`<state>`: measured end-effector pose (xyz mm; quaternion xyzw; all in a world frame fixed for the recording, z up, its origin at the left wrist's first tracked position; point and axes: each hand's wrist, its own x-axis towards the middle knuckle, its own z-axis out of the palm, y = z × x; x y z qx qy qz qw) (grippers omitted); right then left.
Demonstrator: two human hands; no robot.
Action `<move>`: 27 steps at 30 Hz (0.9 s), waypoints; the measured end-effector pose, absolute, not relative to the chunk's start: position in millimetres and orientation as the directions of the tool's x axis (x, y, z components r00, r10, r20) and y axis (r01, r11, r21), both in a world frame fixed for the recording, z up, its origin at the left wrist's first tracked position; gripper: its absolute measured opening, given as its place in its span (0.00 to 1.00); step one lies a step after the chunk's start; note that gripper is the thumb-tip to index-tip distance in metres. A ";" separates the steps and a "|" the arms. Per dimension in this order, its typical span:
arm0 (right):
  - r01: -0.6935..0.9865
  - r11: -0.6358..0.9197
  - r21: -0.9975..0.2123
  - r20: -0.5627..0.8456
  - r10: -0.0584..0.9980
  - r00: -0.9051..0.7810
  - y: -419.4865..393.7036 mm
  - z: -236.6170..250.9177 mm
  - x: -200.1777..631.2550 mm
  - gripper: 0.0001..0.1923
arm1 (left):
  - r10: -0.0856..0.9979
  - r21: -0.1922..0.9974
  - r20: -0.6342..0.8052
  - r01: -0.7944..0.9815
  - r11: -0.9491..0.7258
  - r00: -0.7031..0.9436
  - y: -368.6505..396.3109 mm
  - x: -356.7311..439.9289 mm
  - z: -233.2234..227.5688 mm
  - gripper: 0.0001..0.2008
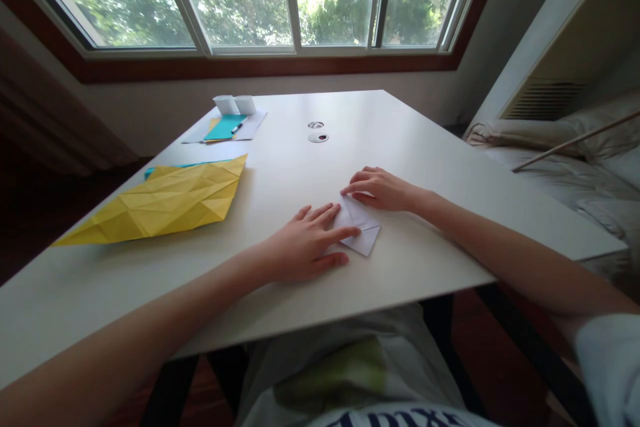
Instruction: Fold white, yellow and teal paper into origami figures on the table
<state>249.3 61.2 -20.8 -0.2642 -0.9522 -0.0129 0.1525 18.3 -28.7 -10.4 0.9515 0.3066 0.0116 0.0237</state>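
A small piece of folded white paper [369, 241] lies flat on the white table, with crease lines and layered flaps showing. My left hand [305, 243] rests palm down over its left side, fingers spread and the index finger reaching across the paper. At the paper's far corner is my right hand [377, 188]. Its fingers are bent and close together, with the thumb and index fingertip pinched at that corner. Part of the paper is hidden under my left fingers.
A large creased yellow paper [175, 203] lies at the left, with blue paper [150, 173] behind it. Farther back are a teal sheet [226, 127], a black-and-white pen [237, 127] and white folded paper pieces [235, 105]. Round inserts [316, 137] sit in the white table [425, 160].
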 end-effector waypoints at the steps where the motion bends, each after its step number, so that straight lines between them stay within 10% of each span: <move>1: 0.514 0.856 -0.058 0.291 0.507 -0.811 61.5 -22.4 248.3 0.15 | 0.584 0.053 0.008 0.582 -0.811 0.812 -28.6 18.4 -10.5 0.24; 15: 0.579 0.801 -0.149 0.309 0.594 -0.743 60.2 -20.9 245.4 0.17 | 0.563 -0.015 0.015 0.563 -0.826 0.826 -26.5 15.0 -9.2 0.22; 27: 0.333 0.896 -0.294 0.228 0.405 -0.886 39.6 -8.8 245.0 0.13 | 0.536 -0.040 0.087 0.541 -0.840 0.840 -0.6 -9.8 -10.1 0.20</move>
